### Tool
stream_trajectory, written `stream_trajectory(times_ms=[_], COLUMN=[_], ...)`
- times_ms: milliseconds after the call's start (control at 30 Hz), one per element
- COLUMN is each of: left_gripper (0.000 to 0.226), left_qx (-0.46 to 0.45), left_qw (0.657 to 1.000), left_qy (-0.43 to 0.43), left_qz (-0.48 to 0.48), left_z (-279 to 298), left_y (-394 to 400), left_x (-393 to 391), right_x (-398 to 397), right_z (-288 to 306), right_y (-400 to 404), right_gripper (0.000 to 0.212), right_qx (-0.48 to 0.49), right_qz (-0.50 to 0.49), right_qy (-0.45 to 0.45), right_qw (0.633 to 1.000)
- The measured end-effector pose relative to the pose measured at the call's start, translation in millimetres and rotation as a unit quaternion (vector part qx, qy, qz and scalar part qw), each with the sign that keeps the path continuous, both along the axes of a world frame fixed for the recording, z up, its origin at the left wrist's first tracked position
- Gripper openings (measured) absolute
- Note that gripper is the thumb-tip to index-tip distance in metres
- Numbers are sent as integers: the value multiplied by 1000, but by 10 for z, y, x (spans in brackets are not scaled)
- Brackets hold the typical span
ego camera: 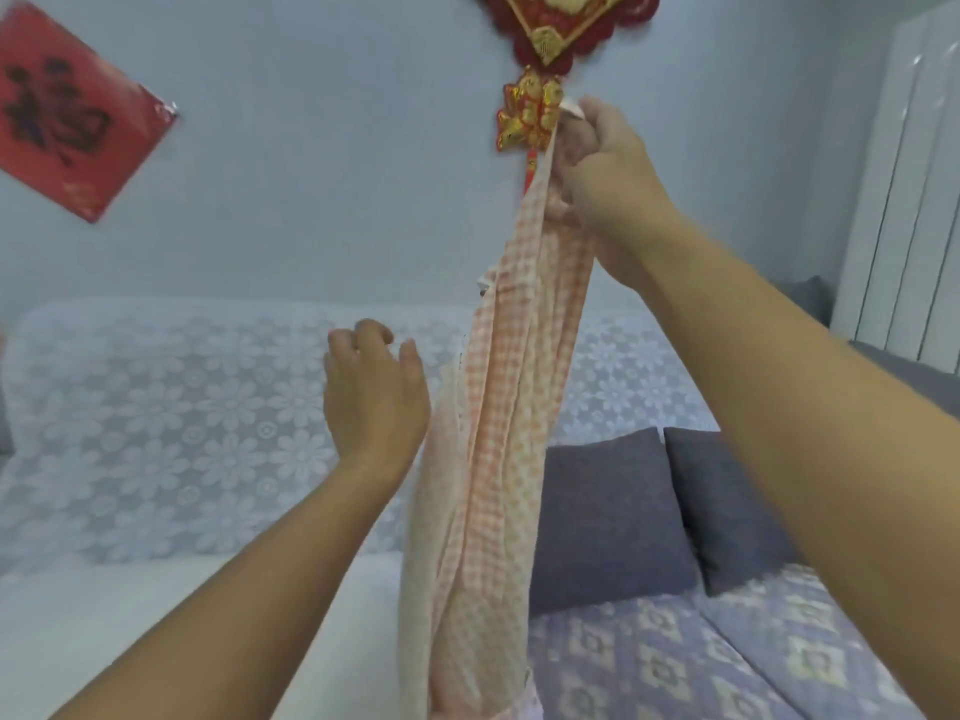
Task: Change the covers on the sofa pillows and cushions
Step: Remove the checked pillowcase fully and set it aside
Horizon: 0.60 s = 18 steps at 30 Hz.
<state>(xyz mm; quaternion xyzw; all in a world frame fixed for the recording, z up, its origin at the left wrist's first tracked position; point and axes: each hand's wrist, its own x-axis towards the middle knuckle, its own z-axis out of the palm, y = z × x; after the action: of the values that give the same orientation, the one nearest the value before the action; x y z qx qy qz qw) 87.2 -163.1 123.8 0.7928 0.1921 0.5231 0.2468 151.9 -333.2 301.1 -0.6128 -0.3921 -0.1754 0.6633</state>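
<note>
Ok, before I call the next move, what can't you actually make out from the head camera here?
- Orange-and-white checked fabric cover: its lower end is cut off by the bottom edge.
- Right hand: fingertips buried in the bunched fabric.
- Two dark grey pillows: the fabric and right forearm hide parts.
- Left hand: motion-blurred, touching the fabric or not unclear.

Single view: head-worn, wide-angle camera, facing forward and slightly down toward a sofa (pixel 208 407) against the wall. Both forearms enter from the lower edge. Close range: right hand (pixel 597 168) sits raised, upper right of centre; left hand (pixel 374 392) lower, near mid-frame. Wall ornament (pixel 550 39) cut by the top edge above the right hand.
</note>
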Motion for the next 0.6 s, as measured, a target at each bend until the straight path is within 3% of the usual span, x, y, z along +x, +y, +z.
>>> stream_trajectory(times_ms=[67, 133, 200, 267, 333, 467, 600], left_gripper=[25, 32, 41, 27, 13, 46, 55], left_qx=[140, 204, 135, 86, 105, 41, -4], left_qw=[986, 969, 979, 982, 971, 907, 857], left_qy=[-33, 48, 97, 121, 180, 288, 380], left_qz=[-80, -132, -120, -114, -122, -304, -349], left_z=[-118, -367, -556, -665, -705, -476, -73], left_y=[-509, -893, -888, -659, -453, -186, -58], left_x=[-141, -95, 124, 340, 514, 779, 1044], right_x=[82, 101, 44, 43, 126, 667, 1098], right_z=[-57, -89, -89, -80, -73, -50, -264], right_y=[-60, -125, -221, -381, -592, -1055, -1622], right_gripper=[49, 61, 64, 50, 42, 46, 39], right_qx=[-18, -45, -49, -19, 13, 89, 151], right_qz=[0, 1, -16, -43, -75, -157, -159], right_qy=[3, -6, -2, 11, 20, 42, 120], right_qw=[1000, 999, 999, 999, 997, 983, 968])
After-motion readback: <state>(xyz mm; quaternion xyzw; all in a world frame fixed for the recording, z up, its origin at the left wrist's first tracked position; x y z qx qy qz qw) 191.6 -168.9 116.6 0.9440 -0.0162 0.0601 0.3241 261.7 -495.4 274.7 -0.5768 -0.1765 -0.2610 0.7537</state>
